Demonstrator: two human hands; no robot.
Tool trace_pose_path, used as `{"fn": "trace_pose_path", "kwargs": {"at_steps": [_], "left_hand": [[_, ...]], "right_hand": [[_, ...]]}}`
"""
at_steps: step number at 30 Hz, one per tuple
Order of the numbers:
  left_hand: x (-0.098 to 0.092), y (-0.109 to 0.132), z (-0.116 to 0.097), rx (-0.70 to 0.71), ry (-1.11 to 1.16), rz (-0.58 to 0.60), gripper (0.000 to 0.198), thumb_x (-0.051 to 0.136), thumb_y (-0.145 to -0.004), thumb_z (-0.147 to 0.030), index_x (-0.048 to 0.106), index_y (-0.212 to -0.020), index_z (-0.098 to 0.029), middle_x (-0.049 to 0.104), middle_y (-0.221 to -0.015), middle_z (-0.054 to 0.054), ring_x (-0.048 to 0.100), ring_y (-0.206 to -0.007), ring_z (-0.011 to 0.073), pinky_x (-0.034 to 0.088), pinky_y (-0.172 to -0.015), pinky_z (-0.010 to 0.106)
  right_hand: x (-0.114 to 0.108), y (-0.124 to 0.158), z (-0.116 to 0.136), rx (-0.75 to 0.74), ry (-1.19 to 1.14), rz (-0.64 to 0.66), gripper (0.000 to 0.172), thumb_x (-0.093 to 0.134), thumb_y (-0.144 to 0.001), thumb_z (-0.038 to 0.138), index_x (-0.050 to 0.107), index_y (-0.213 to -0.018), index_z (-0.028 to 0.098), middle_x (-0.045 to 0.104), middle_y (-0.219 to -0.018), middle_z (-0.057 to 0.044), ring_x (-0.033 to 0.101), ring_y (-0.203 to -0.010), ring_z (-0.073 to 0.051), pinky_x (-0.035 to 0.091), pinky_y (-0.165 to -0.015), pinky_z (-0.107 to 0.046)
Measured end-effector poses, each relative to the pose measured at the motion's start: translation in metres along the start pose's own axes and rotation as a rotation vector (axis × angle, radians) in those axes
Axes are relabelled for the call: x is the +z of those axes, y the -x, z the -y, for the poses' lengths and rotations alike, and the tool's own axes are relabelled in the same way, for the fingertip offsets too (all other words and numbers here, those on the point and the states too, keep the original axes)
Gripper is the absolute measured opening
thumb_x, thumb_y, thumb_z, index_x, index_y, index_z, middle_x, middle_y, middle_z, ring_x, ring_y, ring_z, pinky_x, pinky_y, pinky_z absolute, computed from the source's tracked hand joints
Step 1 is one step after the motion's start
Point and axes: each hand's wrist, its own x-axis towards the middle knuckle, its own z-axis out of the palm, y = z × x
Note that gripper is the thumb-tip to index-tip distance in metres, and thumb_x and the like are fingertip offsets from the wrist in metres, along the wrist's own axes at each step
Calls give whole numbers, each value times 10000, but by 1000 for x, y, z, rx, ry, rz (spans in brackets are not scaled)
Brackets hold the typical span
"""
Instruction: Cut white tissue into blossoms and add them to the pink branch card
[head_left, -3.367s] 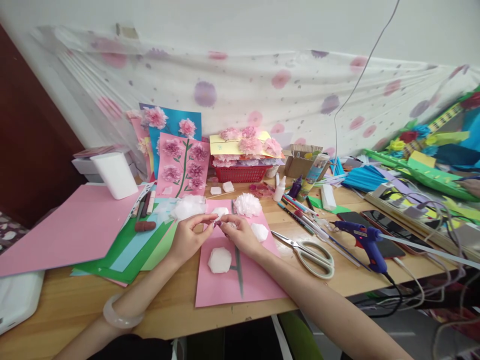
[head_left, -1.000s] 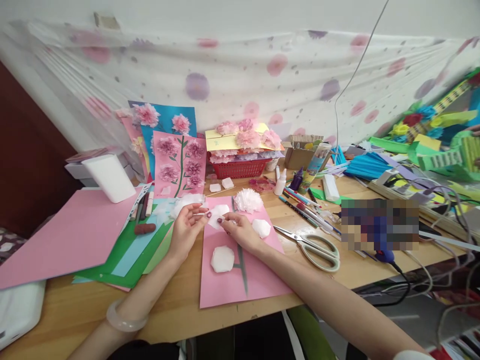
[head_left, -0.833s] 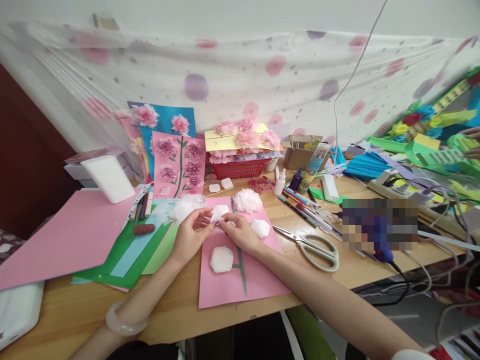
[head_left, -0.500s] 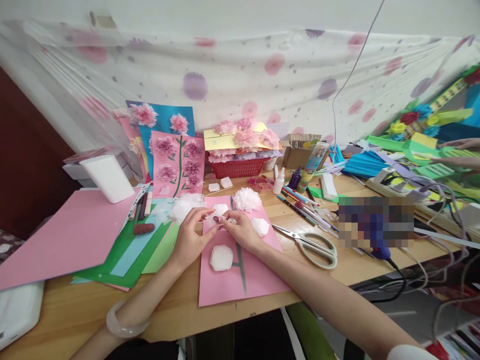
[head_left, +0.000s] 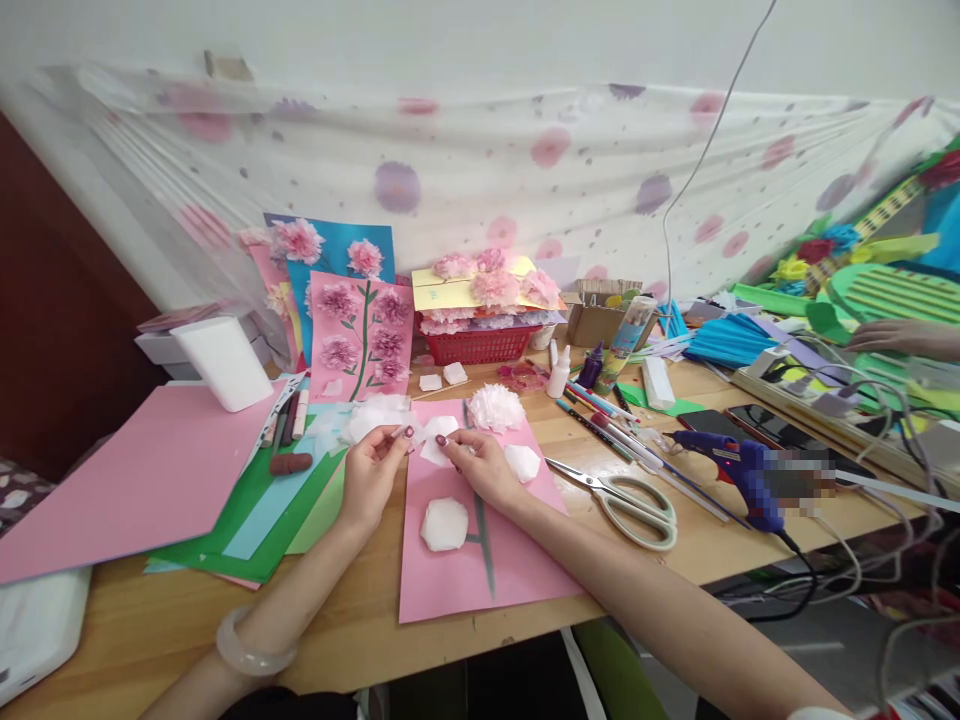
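Observation:
Above a pink sheet of paper (head_left: 442, 590), my left hand (head_left: 371, 475) pinches a thin, see-through piece of white tissue paper (head_left: 421, 434) between thumb and fingertips. My right hand (head_left: 486, 468) is closed in a pinch just to the right, with its fingertips by the same tissue; what it grips is hard to make out. Fixed or lying on the pink sheet are a flat white tissue pad (head_left: 444, 525), a smaller pad (head_left: 522, 462) and a fluffy white tissue flower (head_left: 496, 407). A painted grey-green stem (head_left: 485, 560) runs down the sheet, partly hidden by my right hand.
Scissors (head_left: 626, 500) and a blue glue gun (head_left: 739, 470) lie to the right, near phones and cables. Pens (head_left: 622, 435) and a glue bottle (head_left: 559, 372) stand behind. Finished flower cards (head_left: 360, 330) and a red basket (head_left: 480, 345) are at the back. Another person's hand (head_left: 904, 338) is far right.
My hands have drawn slightly apart, the left one moving a little left with the tissue stretched between. The other person's hand at the far right has shifted. The view has tilted slightly.

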Motion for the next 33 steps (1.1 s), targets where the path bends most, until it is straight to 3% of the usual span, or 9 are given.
{"fn": "trace_pose_path", "kwargs": {"at_steps": [6, 9, 11, 13, 15, 17, 22, 29, 33], "left_hand": [[-31, -55, 1, 63, -137, -127, 291, 658, -683, -424, 635, -790, -155, 586, -574, 1, 554, -495, 173, 471, -508, 322], [-40, -69, -9, 190, -253, -180, 239, 753, -584, -275, 640, -783, -210, 638, -763, 52, 608, -726, 252, 494, -706, 410], [-36, -58, -14, 300, -293, -179, 291, 723, -643, -258, 645, -924, -256, 642, -974, 77, 584, -945, 274, 444, -889, 438], [-24, -36, -16, 393, -324, -73, 326, 733, -656, -256, 652, -972, -268, 658, -1008, 57, 589, -986, 263, 429, -940, 426], [-11, -14, -14, 640, -436, 159, 329, 729, -687, -260, 643, -1004, -256, 683, -1019, 59, 605, -996, 263, 426, -952, 440], [-2, 1, -9, 746, -481, 278, 329, 704, -731, -256, 622, -1050, -256, 703, -1015, 49, 626, -981, 247, 417, -979, 448], [1, 6, -2, 627, -438, 238, 233, 632, -799, -222, 612, -1030, -236, 719, -993, 50, 663, -962, 219, 494, -909, 389], [-1, 4, -10, 581, -385, 175, 89, 618, -791, -216, 683, -850, -220, 757, -860, 23, 699, -929, 227, 529, -873, 351], [-4, 2, -5, 448, -350, 156, 85, 612, -784, -224, 696, -789, -208, 756, -816, 15, 707, -900, 222, 547, -818, 317]], "right_hand": [[-1, -1, -3, 48, -37, -39, 414, 523, -802, 557, 508, -631, 180, 405, -536, 46, 332, -495, -97, 261, -494, -238], [0, -3, -6, 79, -84, -44, 408, 534, -794, 563, 522, -652, 180, 373, -511, 60, 302, -467, -87, 224, -459, -230], [1, -4, -7, 105, -116, -53, 400, 555, -781, 560, 529, -658, 180, 365, -496, 66, 290, -451, -82, 202, -443, -228], [1, -5, -7, 135, -155, -59, 398, 565, -773, 557, 513, -641, 185, 366, -487, 69, 279, -431, -75, 189, -426, -227], [2, -4, -6, 168, -203, -55, 383, 570, -767, 542, 492, -632, 192, 365, -488, 74, 272, -407, -68, 186, -406, -224], [2, -3, -4, 203, -255, -41, 358, 579, -758, 515, 468, -630, 199, 363, -498, 78, 262, -385, -61, 179, -382, -219], [2, 0, 0, 265, -386, 28, 396, 512, -787, 525, 398, -578, 208, 329, -480, 74, 227, -360, -57, 132, -355, -208], [0, 0, 4, 238, -451, 72, 364, 465, -820, 493, 600, -727, 168, 339, -488, 64, 242, -367, -66, 133, -353, -212], [0, 1, 3, 200, -425, 91, 381, 474, -822, 501, 632, -767, 159, 343, -483, 68, 240, -371, -63, 147, -354, -210]]}}
